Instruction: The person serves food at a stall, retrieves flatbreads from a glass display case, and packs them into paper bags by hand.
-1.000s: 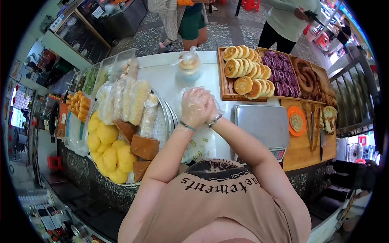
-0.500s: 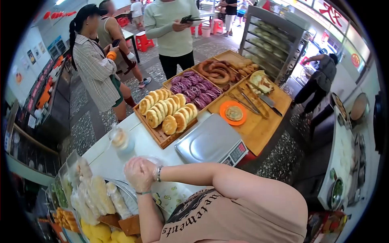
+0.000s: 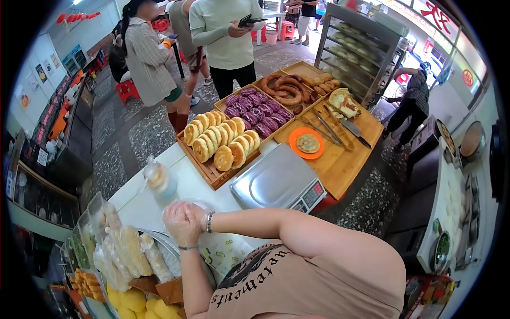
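My left hand (image 3: 182, 229) and my right hand (image 3: 195, 213), both in clear plastic gloves, are clasped together over the white table, fingers folded closed. No object shows between them. Just beyond them stands a clear cup in a knotted plastic bag (image 3: 158, 178), apart from my hands. A flat metal scale (image 3: 271, 178) lies to their right. Wrapped rolls (image 3: 134, 250) sit to their left, above yellow buns (image 3: 127, 299). A wooden tray of round golden cakes (image 3: 223, 158) is farther out.
Purple buns (image 3: 257, 112) and brown sausages (image 3: 287, 90) fill trays beyond the cakes. The cutting board (image 3: 340, 170) bears an orange plate (image 3: 319, 151), tongs and a knife (image 3: 355, 132). Several people stand across the table, one holding a phone (image 3: 245, 21). A rack (image 3: 356, 50) stands behind.
The view has swung right since the first frame. My hands stay clasped. Across the table, the person in the striped shirt has shifted right and turned.
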`<state>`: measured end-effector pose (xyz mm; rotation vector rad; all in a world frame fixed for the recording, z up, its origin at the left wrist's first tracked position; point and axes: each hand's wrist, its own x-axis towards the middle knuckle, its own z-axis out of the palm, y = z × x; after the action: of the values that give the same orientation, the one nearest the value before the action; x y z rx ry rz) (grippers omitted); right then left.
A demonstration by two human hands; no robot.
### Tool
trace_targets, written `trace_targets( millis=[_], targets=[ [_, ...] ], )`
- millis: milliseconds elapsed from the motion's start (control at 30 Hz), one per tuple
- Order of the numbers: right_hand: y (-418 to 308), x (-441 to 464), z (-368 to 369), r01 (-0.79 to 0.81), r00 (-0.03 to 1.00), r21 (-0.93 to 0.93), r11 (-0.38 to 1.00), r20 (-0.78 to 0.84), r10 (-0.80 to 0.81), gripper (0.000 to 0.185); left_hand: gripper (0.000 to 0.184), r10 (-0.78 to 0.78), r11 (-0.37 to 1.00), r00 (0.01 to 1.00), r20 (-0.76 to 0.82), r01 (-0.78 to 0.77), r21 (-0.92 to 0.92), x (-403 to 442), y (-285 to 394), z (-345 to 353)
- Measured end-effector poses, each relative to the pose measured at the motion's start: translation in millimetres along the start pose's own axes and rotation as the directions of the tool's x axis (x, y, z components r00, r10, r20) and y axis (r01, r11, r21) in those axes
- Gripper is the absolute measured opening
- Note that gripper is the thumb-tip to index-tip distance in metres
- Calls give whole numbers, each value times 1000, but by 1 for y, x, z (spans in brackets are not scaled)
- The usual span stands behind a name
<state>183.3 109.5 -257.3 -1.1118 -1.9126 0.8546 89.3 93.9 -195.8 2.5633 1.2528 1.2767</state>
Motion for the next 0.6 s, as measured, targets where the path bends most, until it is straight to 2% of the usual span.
trace_targets(
  millis=[100,167,300,400,467,600],
  targets=[
    [-13,-2,-7,48,998,-39,998,-46,-49,30,20,-6,1000,1000,6,6,0,0,0,0],
    [-9,-1,-1,101,986,54,993,-142,-93,27,19,-14,1000,1000,16,14,3,-1,0,-1],
    [-2,-1,2,67,993,59,996,-104,-61,26,19,-24,1000,999,21,24,0,-1,0,-1],
    [6,0,7,40,998,-8,999,-46,-41,26,19,-12,1000,1000,0,12,13,-2,-2,1],
    [7,1,10,93,985,67,993,-152,-82,25,19,-15,1000,1000,-8,15,5,-2,-1,1],
    [6,0,8,113,984,21,993,-142,-109,25,19,-23,1000,1000,-10,23,-21,-2,1,0]
  ],
)
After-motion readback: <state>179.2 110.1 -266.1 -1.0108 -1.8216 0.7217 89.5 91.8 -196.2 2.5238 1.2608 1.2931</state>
